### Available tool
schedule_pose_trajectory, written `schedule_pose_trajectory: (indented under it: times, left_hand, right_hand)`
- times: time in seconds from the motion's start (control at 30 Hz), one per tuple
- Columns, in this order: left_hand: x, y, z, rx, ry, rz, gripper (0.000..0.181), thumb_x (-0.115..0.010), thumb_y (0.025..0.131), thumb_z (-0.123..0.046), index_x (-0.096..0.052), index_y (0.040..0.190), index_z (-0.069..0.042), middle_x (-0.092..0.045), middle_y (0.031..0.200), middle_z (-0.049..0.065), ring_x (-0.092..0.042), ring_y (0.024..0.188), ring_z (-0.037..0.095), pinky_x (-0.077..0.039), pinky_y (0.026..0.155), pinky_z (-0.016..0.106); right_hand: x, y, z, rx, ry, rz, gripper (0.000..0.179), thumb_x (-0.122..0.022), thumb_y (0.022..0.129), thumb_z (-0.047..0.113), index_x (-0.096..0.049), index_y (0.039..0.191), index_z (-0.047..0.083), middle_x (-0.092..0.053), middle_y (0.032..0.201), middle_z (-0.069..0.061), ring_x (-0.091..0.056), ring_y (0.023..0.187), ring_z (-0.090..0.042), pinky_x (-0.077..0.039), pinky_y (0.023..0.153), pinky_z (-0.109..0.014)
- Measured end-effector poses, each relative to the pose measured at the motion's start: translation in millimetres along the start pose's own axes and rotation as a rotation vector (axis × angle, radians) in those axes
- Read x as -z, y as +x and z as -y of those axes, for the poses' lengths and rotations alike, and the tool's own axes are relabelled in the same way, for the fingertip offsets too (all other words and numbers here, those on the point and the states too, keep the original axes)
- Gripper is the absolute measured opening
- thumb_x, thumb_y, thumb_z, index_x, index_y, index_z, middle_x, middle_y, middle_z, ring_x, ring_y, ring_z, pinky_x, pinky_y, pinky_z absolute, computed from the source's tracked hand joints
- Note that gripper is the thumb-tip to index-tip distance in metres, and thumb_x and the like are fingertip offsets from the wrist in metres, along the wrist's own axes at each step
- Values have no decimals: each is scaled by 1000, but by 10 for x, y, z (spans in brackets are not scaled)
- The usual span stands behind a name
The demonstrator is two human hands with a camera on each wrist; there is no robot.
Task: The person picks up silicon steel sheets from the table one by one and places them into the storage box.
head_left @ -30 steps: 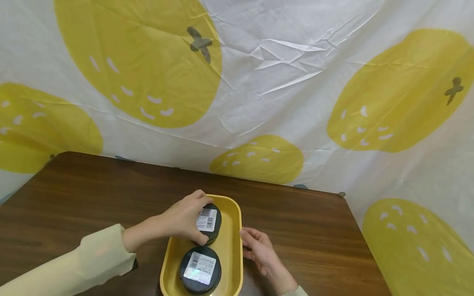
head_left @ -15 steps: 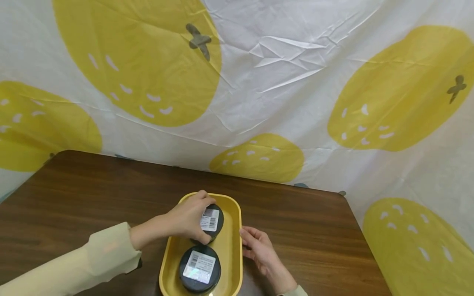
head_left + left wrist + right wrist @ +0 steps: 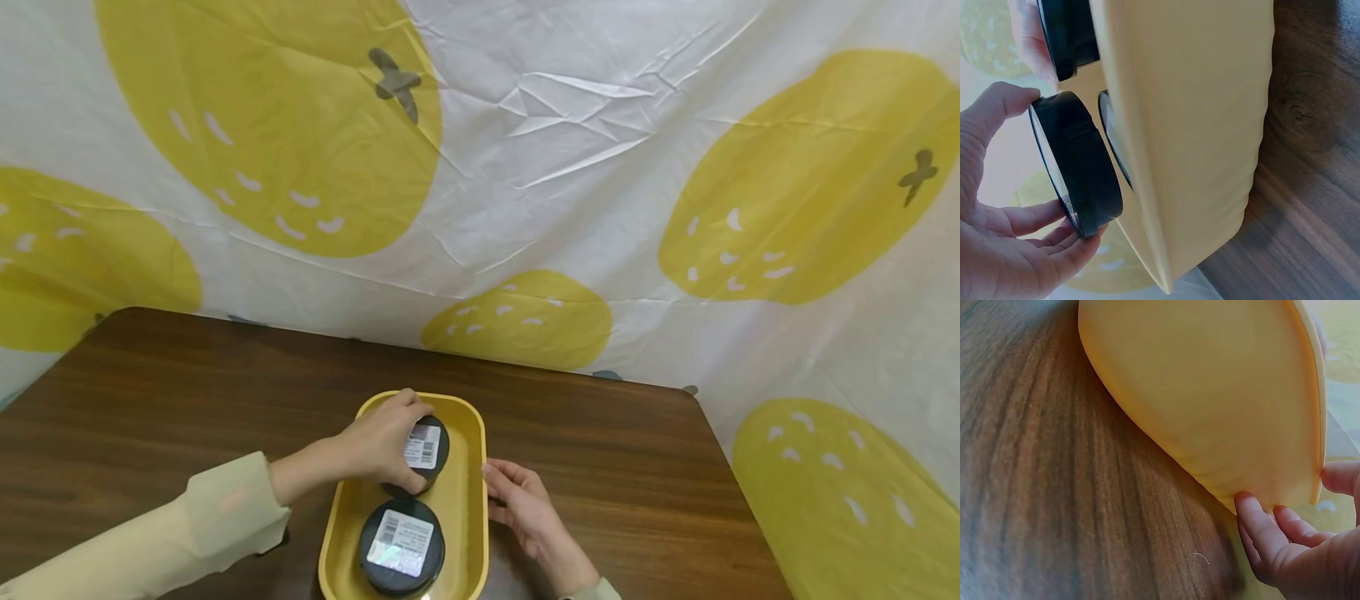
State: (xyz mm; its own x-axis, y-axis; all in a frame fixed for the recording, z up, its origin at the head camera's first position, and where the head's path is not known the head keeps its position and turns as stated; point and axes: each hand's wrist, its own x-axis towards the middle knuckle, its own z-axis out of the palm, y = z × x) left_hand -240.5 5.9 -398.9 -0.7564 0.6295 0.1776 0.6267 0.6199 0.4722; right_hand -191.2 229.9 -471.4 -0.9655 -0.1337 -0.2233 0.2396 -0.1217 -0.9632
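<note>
My left hand (image 3: 378, 442) holds a flat round black container (image 3: 426, 450) with a white barcode label, thumb on one side and fingers on the other. In the left wrist view this container (image 3: 1079, 159) is tilted over another labelled black container (image 3: 1112, 134), partly hidden by the wall of the yellow bin. A similar black container (image 3: 402, 546) sits label up at the bin's near end. Along the right side of the yellow bin (image 3: 482, 525), my right hand (image 3: 528, 508) touches the outer wall with its fingertips (image 3: 1244, 500), its thumb right at the rim.
The bin stands on a dark brown wooden table (image 3: 622, 467). Behind and to both sides hangs a white cloth (image 3: 570, 183) printed with large yellow fruit, meeting the table's back edge.
The left hand shifts very slightly with the container, which stays over the far end of the bin. The view drifts a little. The right hand keeps its place at the rim.
</note>
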Motion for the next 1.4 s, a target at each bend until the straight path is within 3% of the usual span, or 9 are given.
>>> schedule_pose_trajectory:
  times: [1.4]
  left_hand:
    - [-116, 11, 143, 48, -29, 20, 77, -82, 51, -25, -57, 115, 11, -52, 102, 12, -50, 88, 21, -47, 79, 34]
  right_hand:
    - [-2, 2, -3, -2, -8, -9, 49, -56, 93, 19, -45, 124, -17, -66, 96, -8, -62, 88, -14, -54, 74, -32]
